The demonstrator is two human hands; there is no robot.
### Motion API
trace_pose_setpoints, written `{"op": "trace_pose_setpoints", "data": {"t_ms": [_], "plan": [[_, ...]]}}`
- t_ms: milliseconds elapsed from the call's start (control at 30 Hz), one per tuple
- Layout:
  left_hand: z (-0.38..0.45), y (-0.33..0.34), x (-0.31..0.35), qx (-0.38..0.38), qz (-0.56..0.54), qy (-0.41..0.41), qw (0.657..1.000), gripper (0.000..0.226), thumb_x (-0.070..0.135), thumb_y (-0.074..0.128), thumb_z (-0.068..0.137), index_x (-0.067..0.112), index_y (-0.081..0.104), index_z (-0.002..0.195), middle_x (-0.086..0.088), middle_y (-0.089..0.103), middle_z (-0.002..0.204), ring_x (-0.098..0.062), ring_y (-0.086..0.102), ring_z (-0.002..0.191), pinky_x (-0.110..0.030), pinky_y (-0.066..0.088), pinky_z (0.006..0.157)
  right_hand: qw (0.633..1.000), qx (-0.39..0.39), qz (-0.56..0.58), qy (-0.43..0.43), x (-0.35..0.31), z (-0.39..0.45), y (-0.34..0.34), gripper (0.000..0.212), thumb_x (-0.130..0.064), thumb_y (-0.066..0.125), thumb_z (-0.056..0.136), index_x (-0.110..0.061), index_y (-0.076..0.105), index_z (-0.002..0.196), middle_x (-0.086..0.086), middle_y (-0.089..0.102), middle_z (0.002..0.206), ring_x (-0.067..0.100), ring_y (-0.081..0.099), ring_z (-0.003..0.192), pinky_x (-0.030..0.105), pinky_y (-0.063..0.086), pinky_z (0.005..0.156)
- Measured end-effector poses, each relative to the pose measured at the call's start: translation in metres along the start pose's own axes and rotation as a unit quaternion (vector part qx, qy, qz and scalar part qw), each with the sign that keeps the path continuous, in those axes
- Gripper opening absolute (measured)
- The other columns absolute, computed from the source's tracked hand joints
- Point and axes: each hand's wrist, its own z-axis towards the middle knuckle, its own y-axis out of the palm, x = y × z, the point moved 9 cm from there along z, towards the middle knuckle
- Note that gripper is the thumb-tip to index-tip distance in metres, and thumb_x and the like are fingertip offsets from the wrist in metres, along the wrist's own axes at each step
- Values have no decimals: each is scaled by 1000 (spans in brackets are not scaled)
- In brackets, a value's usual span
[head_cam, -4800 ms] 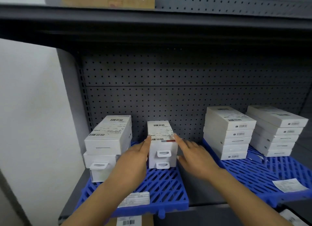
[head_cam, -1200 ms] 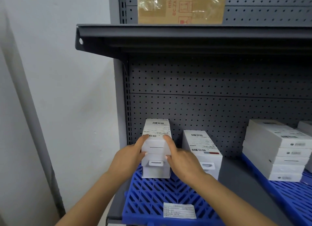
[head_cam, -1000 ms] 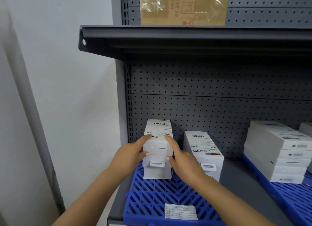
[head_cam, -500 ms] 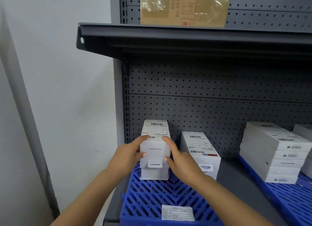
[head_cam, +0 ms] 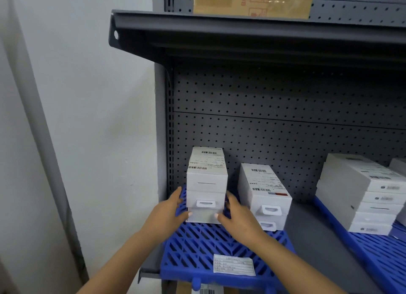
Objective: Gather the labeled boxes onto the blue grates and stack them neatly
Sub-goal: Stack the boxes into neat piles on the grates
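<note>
A stack of three white labeled boxes (head_cam: 206, 183) stands at the back left of a blue grate (head_cam: 197, 249). My left hand (head_cam: 167, 214) presses the left side of the bottom box, and my right hand (head_cam: 237, 219) presses its right side. Just to the right, a second stack of two white boxes (head_cam: 263, 192) rests on the same grate. Farther right, a stack of several flat white boxes (head_cam: 360, 192) sits on another blue grate (head_cam: 373, 254).
A grey pegboard back panel (head_cam: 285, 122) closes the shelf behind. The upper shelf (head_cam: 241, 34) overhangs, carrying a brown carton (head_cam: 252, 1). A white paper label (head_cam: 234, 266) lies on the left grate's front. A white wall (head_cam: 87, 118) is to the left.
Both hands slid down from the upper boxes of the left stack to its bottom box. The stack looks straighter than before.
</note>
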Motion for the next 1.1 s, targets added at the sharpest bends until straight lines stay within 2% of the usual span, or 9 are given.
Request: {"op": "trace_pose_setpoints", "data": {"t_ms": [100, 200, 267, 367, 567, 700, 800, 933, 1100], "plan": [[0, 4, 5, 14, 17, 42, 999, 54, 25, 60, 92, 25, 38, 142, 6, 54, 135, -9, 51, 122, -20, 39, 98, 1000, -4, -18, -6, -2, 5, 6, 45, -34, 51, 95, -14, 40, 134, 4, 65, 107, 18, 61, 93, 38, 51, 81], [2, 1, 5, 35, 14, 53, 998, 38, 22, 58, 93, 25, 53, 130, 12, 60, 121, -9, 55, 113, -17, 41, 91, 1000, 10, -10, -6, -5, 11, 3, 32, -30, 50, 96, -13, 49, 123, 4, 66, 103, 19, 61, 90, 36, 51, 79], [4, -2, -1, 41, 7, 50, 998, 31, 24, 57, 94, 27, 58, 124, 14, 62, 116, -9, 58, 109, -21, 45, 89, 1000, 16, -2, -13, -9, 13, 4, 32, -29, 50, 96, -14, 50, 124, 2, 66, 104, 18, 62, 91, 34, 50, 80], [7, -6, -11, 38, 1, 37, 999, 27, 29, 57, 93, 29, 61, 120, 10, 66, 115, -9, 60, 106, -30, 49, 90, 999, 17, 15, -24, -13, 14, 9, 36, -30, 51, 96, -15, 48, 128, -1, 66, 109, 15, 61, 95, 29, 49, 80], [8, -6, -8, 23, -13, 54, 998, 28, 37, 58, 92, 32, 62, 119, 14, 67, 110, -5, 60, 102, -28, 50, 87, 998, 2, 48, -28, -9, 17, 10, 43, -40, 56, 92, -22, 49, 131, -9, 63, 120, 9, 58, 107, 19, 43, 82], [10, -7, -9, 22, -23, 53, 998, 26, 37, 59, 91, 32, 64, 116, 13, 69, 102, -4, 62, 94, -29, 51, 84, 998, -9, 49, -36, -6, 18, 10, 44, -40, 53, 94, -24, 48, 134, -9, 60, 127, 9, 55, 115, 23, 44, 93], [11, -6, -9, 15, -49, 50, 997, 25, 34, 61, 90, 31, 65, 115, 16, 69, 101, -1, 62, 93, -25, 51, 84, 998, -10, 45, -37, -6, 18, 10, 42, -39, 53, 94, -24, 49, 133, -8, 60, 127, 11, 56, 114, 25, 45, 94], [10, -7, -9, 12, -89, 46, 995, 23, 30, 63, 90, 33, 66, 112, 23, 66, 96, 6, 61, 90, -10, 47, 76, 999, -11, 41, -32, -6, 19, 9, 41, -39, 53, 94, -24, 51, 132, -7, 61, 125, 12, 57, 112, 26, 45, 94], [7, -7, -8, 24, -115, 38, 992, 21, 30, 64, 89, 30, 67, 110, 21, 68, 95, 5, 63, 88, -9, 48, 73, 999, -8, 34, -28, -7, 18, 8, 40, -39, 53, 94, -24, 52, 132, -6, 62, 123, 12, 57, 110, 27, 46, 93]]}}
